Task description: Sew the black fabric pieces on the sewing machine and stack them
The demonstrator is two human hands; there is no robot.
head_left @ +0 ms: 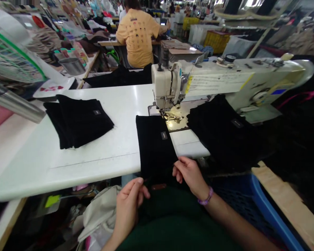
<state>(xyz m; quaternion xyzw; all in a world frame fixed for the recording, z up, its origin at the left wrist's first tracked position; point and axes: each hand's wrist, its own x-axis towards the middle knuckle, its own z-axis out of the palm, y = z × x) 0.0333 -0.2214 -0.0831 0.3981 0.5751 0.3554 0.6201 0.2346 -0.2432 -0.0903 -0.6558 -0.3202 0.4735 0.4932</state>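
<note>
A black fabric piece [154,146] with a small label lies over the table's front edge, its upper right edge close to the presser foot of the sewing machine [170,87]. My left hand [132,198] pinches at its lower left corner, near the waist. At the lower right edge, my right hand [189,174], with a purple band on the wrist, grips the same fabric between thumb and fingers. To the left rests a stack of black pieces [81,122], the top one labelled. Another black pile [222,132] sits right of the needle area.
The white table [115,157] has a rounded front edge. A green fan [13,55] and a metal cup [72,66] stand at the left. A blue basket [267,205] is at the lower right beside a wooden board [290,198]. A person [137,35] sits ahead.
</note>
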